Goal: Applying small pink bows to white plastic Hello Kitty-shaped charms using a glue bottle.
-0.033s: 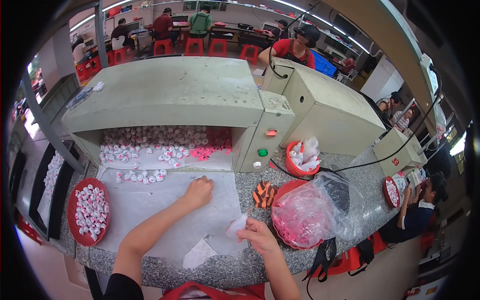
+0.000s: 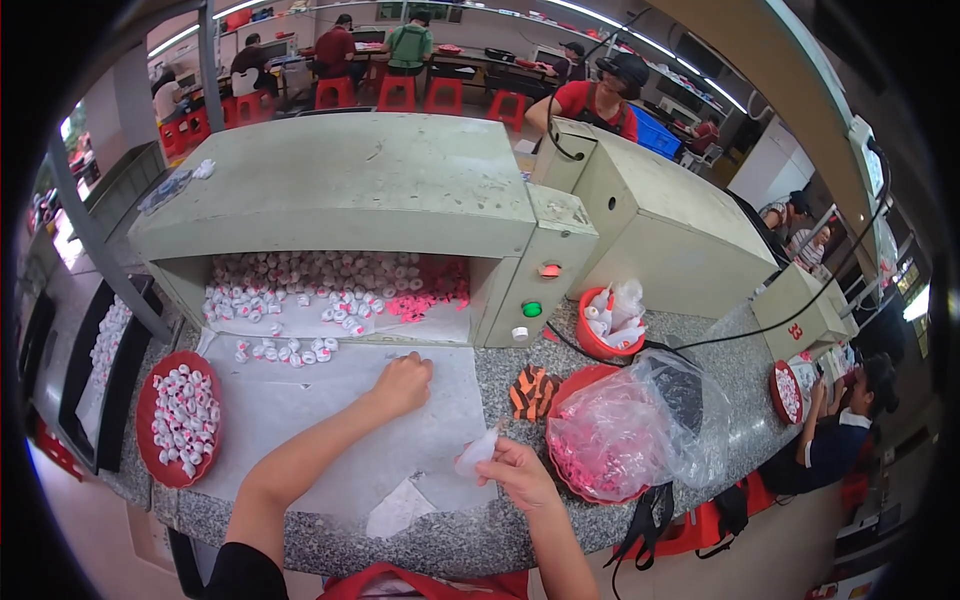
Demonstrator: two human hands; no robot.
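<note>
Head view: right hand (image 2: 520, 475) fingers pinch small clear bag (image 2: 477, 452); left hand (image 2: 402, 383) curled shut on white paper sheet (image 2: 300, 420).

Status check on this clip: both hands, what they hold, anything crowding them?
Left hand fisted on the white paper sheet, holding nothing visible. Right hand pinching a small clear plastic bag. Red basin lined with clear bag close right, not blocking.

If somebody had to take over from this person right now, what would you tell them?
Left hand: closed, knuckles down on the white paper sheet, near the loose wrapped pieces.
Right hand: pinching a small clear wrapper.
Done: red tray at left holds wrapped pieces; clear bag in the red basin is partly filled.
Left: many pieces sit in the machine opening.
</note>
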